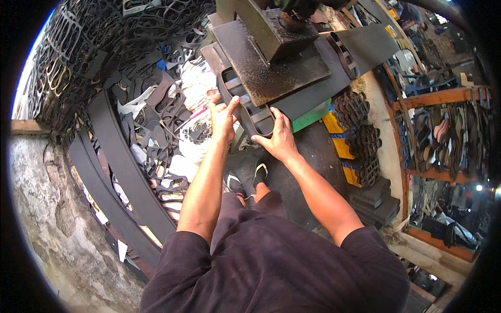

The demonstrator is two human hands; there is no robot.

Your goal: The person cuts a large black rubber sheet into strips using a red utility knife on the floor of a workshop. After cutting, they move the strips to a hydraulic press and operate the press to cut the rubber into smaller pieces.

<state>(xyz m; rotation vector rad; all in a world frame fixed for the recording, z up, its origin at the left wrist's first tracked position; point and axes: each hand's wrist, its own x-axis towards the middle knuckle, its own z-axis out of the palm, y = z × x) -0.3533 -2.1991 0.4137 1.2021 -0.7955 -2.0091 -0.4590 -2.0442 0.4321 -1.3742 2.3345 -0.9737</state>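
A dark sole-shaped metal cutting die (245, 107) lies on a black rubber sheet (334, 78), partly under the heavy rusty plate (271, 65) of a press. My left hand (223, 117) grips the die's near left edge, fingers spread on its rim. On the die's near right end rests my right hand (279, 138), fingers curled over the edge. A second similar die (344, 55) lies farther right on the sheet.
A heap of black rubber offcuts with sole-shaped holes (156, 120) fills the left side. Long black rubber strips (120, 167) lean by a rough wall. Stacks of cut black soles (360, 135) stand on the right beside yellow boxes (339, 141). My sandalled feet (250, 180) show below.
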